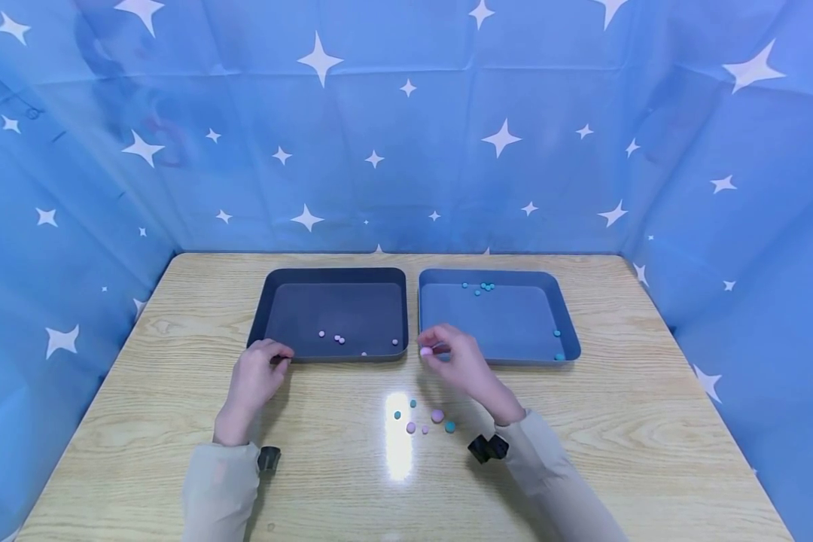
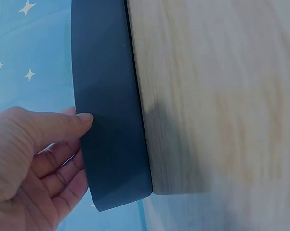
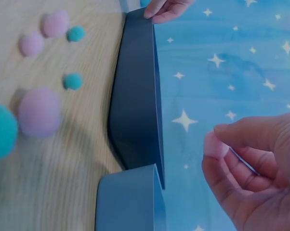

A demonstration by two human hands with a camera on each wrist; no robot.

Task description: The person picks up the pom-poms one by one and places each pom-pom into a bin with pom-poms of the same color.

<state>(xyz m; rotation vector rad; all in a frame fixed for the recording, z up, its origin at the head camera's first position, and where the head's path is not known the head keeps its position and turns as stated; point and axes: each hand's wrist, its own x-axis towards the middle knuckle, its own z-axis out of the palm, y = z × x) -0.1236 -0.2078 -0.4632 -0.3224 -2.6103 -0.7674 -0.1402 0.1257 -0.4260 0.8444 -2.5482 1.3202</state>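
Observation:
My right hand point(image 1: 457, 361) pinches a pink pom-pom point(image 3: 215, 146) between thumb and fingertips, over the near left corner of the blue tray point(image 1: 562, 309). At the near left corner of the dark tray point(image 1: 339, 275), my left hand point(image 1: 257, 380) grips the rim, its thumb on the outer wall in the left wrist view. Several small pink pom-poms point(image 1: 321, 333) lie inside the dark tray. Several teal pom-poms point(image 1: 477, 293) are in the blue one. On the table in front sit a few loose pink pom-poms point(image 1: 436, 415) and teal pom-poms point(image 1: 450, 427).
Both trays stand side by side on a light wooden table point(image 1: 332, 467), a narrow gap between them. A blue curtain point(image 1: 393, 120) with white stars encloses the back and sides. Black wrist cameras point(image 1: 488, 449) sit at the sleeve cuffs.

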